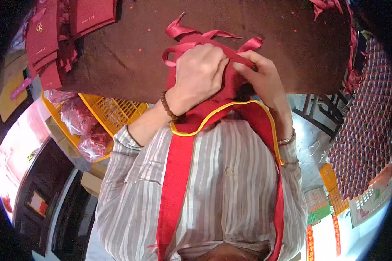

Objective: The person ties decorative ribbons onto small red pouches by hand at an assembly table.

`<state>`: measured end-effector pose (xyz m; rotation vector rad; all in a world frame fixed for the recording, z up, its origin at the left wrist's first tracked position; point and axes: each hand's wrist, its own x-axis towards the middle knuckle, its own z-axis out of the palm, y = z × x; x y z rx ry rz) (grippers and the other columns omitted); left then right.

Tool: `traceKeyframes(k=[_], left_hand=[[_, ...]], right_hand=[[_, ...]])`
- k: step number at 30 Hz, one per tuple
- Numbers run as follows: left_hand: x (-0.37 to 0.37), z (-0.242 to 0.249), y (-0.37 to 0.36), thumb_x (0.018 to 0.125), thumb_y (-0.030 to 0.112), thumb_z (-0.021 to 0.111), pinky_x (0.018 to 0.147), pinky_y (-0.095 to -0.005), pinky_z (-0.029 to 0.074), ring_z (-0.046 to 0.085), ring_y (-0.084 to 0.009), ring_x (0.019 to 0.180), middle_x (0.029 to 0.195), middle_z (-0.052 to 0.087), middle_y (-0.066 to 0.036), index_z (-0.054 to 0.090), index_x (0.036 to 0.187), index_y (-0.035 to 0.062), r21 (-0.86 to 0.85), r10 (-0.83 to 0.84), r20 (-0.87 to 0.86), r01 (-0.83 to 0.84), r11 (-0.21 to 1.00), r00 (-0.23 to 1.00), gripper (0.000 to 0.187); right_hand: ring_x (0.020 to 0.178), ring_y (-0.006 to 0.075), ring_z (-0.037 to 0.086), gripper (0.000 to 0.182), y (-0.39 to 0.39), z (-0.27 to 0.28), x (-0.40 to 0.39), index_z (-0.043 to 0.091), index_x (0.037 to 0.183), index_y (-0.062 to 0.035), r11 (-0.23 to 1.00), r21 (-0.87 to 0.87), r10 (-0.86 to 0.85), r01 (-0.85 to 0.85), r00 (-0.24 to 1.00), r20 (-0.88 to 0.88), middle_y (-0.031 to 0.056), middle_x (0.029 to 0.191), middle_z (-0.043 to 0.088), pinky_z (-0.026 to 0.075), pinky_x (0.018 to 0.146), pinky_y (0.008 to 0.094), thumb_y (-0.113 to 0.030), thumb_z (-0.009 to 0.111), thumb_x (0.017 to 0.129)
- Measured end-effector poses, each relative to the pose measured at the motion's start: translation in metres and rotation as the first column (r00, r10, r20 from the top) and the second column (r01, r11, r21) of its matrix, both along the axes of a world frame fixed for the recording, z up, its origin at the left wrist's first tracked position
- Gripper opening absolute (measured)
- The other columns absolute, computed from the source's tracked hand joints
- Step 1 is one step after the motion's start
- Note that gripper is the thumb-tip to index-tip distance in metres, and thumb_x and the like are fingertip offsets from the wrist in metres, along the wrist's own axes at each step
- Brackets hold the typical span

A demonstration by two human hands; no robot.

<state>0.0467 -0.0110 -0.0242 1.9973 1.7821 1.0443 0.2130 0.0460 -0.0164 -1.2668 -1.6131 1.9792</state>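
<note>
A dark red gift bag (235, 82) with shiny ribbon loops lies at the table's near edge, in front of my chest. My left hand (199, 71), with a brown bead bracelet at the wrist, is closed over its left part; the curled fingers hide what they grip. At its upper right edge, my right hand (262, 75) pinches a dark red strip between thumb and fingers. A ribbon bow tail (180, 28) sticks out beyond my left hand. Below both hands hangs a red apron (213, 111) with yellow trim, worn over a striped shirt.
Flat red bags with gold print (42, 32) are stacked at the left of the brown-covered table (117, 65). Yellow crates (113, 114) with plastic-wrapped red packs stand below left. To the right are a large array of small round items (366, 117) and a dark metal frame (320, 111).
</note>
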Motion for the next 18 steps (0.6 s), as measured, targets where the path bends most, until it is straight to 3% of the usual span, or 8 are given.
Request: traceKeyframes(k=[4, 8, 10, 14, 18], left_hand=[[-0.003, 0.011, 0.001, 0.069, 0.007, 0.061, 0.053, -0.0372, 0.041, 0.053, -0.0272, 0.059, 0.063, 0.049, -0.010, 0.050, 0.067, 0.0058, -0.026, -0.069, -0.149, 0.066, 0.997, 0.986, 0.011], [-0.004, 0.009, 0.002, 0.068, 0.008, 0.060, 0.053, -0.0369, 0.041, 0.053, -0.0269, 0.058, 0.063, 0.049, -0.010, 0.049, 0.067, 0.0061, -0.011, -0.066, -0.136, 0.065, 0.998, 0.989, 0.011], [-0.002, 0.010, 0.001, 0.064, 0.007, 0.060, 0.053, -0.0357, 0.041, 0.053, -0.0263, 0.059, 0.063, 0.050, -0.009, 0.049, 0.066, 0.0062, 0.000, -0.060, -0.129, 0.061, 0.998, 0.990, 0.010], [0.003, 0.018, 0.001, 0.061, 0.008, 0.059, 0.053, -0.0351, 0.041, 0.053, -0.0252, 0.059, 0.063, 0.050, -0.009, 0.050, 0.067, 0.0060, -0.001, -0.094, -0.232, 0.096, 0.995, 0.968, 0.011], [0.006, 0.024, 0.001, 0.060, 0.009, 0.059, 0.054, -0.0349, 0.041, 0.053, -0.0236, 0.060, 0.064, 0.051, -0.008, 0.051, 0.067, 0.0059, 0.000, -0.117, -0.348, 0.125, 0.992, 0.930, 0.011]], right_hand=[[0.081, 0.0050, 0.054, 0.018, 0.001, -0.006, -0.001, 0.059, 0.103, -0.0004, 1.000, 0.013, 0.022, -0.023, 0.998, 0.060, -0.0004, 0.087, 0.061, 0.045, 0.071, 0.0208, -0.007, 0.058, 0.087], [0.081, 0.0053, 0.055, 0.018, -0.002, 0.002, -0.004, 0.059, 0.103, 0.0002, 0.999, 0.035, 0.034, -0.035, 0.999, 0.034, -0.0003, 0.088, 0.061, 0.045, 0.071, 0.0209, -0.007, 0.058, 0.086], [0.080, 0.0058, 0.055, 0.018, -0.004, 0.000, -0.002, 0.059, 0.103, 0.0006, 0.988, 0.135, 0.047, -0.069, 0.987, 0.157, -0.0007, 0.088, 0.062, 0.046, 0.071, 0.0211, -0.007, 0.058, 0.086], [0.080, 0.0065, 0.055, 0.021, -0.007, -0.002, -0.002, 0.059, 0.105, 0.0011, 0.989, 0.140, 0.023, -0.047, 0.985, 0.172, 0.0009, 0.088, 0.062, 0.046, 0.072, 0.0216, -0.007, 0.059, 0.085], [0.078, 0.0077, 0.055, 0.027, -0.015, 0.004, -0.005, 0.057, 0.109, 0.0009, 0.952, 0.305, -0.015, -0.033, 0.988, 0.155, 0.0047, 0.089, 0.063, 0.046, 0.070, 0.0235, -0.008, 0.059, 0.084]])
